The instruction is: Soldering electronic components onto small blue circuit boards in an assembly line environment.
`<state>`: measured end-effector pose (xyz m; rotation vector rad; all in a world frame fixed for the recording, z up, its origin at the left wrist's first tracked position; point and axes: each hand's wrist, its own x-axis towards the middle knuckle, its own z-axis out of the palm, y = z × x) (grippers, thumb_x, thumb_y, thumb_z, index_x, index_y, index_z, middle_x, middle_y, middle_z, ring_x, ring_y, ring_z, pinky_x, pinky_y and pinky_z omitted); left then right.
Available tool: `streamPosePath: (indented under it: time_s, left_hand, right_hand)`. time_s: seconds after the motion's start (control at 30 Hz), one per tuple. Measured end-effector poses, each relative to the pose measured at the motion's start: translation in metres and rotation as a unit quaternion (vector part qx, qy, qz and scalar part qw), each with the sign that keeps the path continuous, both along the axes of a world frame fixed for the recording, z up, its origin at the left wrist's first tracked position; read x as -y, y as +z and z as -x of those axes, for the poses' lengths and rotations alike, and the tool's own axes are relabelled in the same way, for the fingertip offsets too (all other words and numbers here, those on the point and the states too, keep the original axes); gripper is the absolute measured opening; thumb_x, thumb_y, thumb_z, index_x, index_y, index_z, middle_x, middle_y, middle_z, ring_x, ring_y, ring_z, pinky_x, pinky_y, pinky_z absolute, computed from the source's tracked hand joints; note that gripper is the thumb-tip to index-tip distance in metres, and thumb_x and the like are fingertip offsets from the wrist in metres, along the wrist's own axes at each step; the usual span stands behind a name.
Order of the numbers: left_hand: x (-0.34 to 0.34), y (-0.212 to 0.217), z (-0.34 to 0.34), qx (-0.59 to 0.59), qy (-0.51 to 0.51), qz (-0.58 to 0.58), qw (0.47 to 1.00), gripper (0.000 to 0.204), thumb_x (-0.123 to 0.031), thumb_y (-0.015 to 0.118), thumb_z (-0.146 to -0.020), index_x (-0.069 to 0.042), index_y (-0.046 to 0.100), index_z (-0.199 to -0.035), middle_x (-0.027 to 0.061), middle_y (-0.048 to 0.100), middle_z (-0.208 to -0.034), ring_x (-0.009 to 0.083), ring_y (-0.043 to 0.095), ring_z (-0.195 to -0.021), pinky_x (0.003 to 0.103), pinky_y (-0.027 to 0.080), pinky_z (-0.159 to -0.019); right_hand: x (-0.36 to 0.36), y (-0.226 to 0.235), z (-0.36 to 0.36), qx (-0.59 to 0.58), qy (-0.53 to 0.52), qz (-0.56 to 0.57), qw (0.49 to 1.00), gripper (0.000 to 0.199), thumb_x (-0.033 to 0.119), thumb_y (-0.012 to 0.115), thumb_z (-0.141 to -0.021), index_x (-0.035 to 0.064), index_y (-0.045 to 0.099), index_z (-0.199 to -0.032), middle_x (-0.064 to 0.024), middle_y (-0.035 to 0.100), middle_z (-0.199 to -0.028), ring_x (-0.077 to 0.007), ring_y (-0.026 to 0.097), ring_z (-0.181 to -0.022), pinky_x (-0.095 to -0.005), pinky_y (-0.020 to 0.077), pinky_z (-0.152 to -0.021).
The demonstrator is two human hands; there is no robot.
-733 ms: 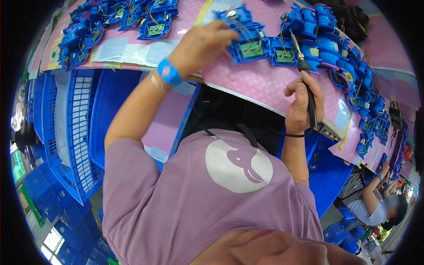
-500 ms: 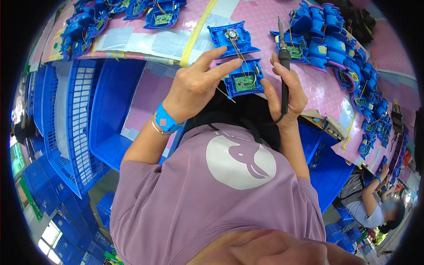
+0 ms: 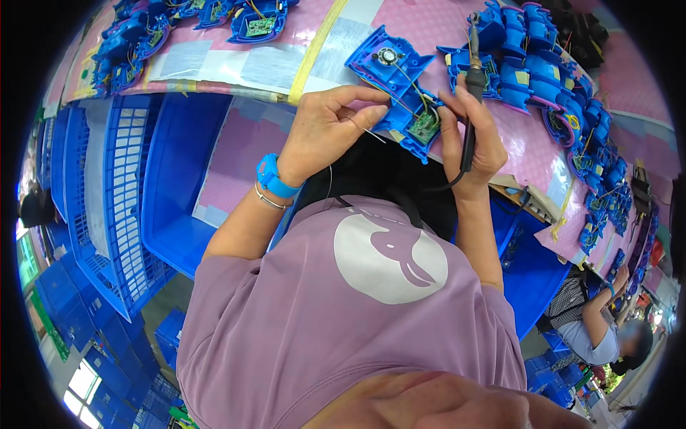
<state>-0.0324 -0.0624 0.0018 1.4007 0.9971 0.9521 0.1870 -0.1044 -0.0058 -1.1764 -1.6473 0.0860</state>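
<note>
My left hand (image 3: 325,132) is closed, thumb and forefinger pinched at the left edge of a blue plastic housing. A thin silvery solder wire (image 3: 370,134) runs through its fingers, its tail hanging below. In my right hand (image 3: 480,146) a soldering iron (image 3: 474,80) with a black handle stands tip up, while the thumb and fingertips touch the housing's right side. The upper housing half (image 3: 364,63) carries a small round metal-faced part (image 3: 387,56). Thin wires link it to a green circuit board (image 3: 424,126) in the lower housing half (image 3: 416,148). Both halves lie tilted.
Many similar blue housings (image 3: 514,79) crowd the right of the pink-covered table (image 3: 421,18); others (image 3: 261,25) lie at the far left. Blue crates (image 3: 128,193) stand at my left, and a blue bin (image 3: 536,275) at my right. Another person (image 3: 597,325) sits at the lower right.
The housing halves have turned and shifted right, now lying askew. My left fingers have gone from spread to pinched. The iron has moved slightly right.
</note>
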Motion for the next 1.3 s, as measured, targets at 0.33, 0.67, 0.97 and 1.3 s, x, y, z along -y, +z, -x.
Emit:
streamPosePath:
  time_s: [0.33,0.67,0.97,1.3]
  left_hand:
    - [-0.021,0.016,0.022,0.245,-0.014,0.149,0.958,0.023,-0.005,0.068,-0.092,0.0,0.073,-0.114,-0.0055,0.054,-0.085,0.0003,0.039,-0.064,0.018,0.035,-0.056]
    - [-0.021,-0.003,0.01,0.005,0.149,-0.191,0.97,0.021,0.002,0.072,-0.089,-0.008,0.078,-0.107,-0.0024,0.065,-0.086,0.0021,0.048,-0.059,0.021,0.038,-0.049]
    - [-0.015,0.008,0.008,-0.13,0.168,-0.307,0.928,0.036,0.004,0.075,-0.078,-0.013,0.076,-0.11,-0.001,0.067,-0.083,0.0064,0.045,-0.052,0.024,0.038,-0.046]
    - [-0.013,0.009,0.008,-0.146,0.173,-0.325,0.918,0.036,0.004,0.075,-0.078,-0.012,0.075,-0.11,-0.0012,0.066,-0.081,0.0068,0.046,-0.051,0.024,0.038,-0.045]
  right_hand:
    - [0.003,-0.002,0.006,0.001,-0.005,0.007,1.0,0.029,-0.009,0.071,-0.089,-0.0021,0.069,-0.117,-0.0231,0.075,-0.111,-0.0304,0.074,-0.106,-0.0358,0.0575,-0.091]
    - [0.024,0.027,0.009,-0.026,0.079,-0.009,0.997,0.024,-0.003,0.062,-0.091,-0.0063,0.067,-0.115,-0.0173,0.069,-0.083,-0.0237,0.064,-0.072,-0.0332,0.052,-0.069]
    - [0.029,0.033,0.012,-0.152,0.111,0.109,0.976,0.024,0.008,0.059,-0.098,-0.0072,0.067,-0.114,-0.0101,0.065,-0.072,-0.0124,0.058,-0.061,-0.0252,0.045,-0.056]
    - [0.023,0.032,0.014,-0.148,0.122,0.142,0.971,0.024,0.008,0.061,-0.098,-0.0075,0.068,-0.114,-0.0091,0.065,-0.071,-0.0115,0.058,-0.06,-0.0241,0.0451,-0.055]
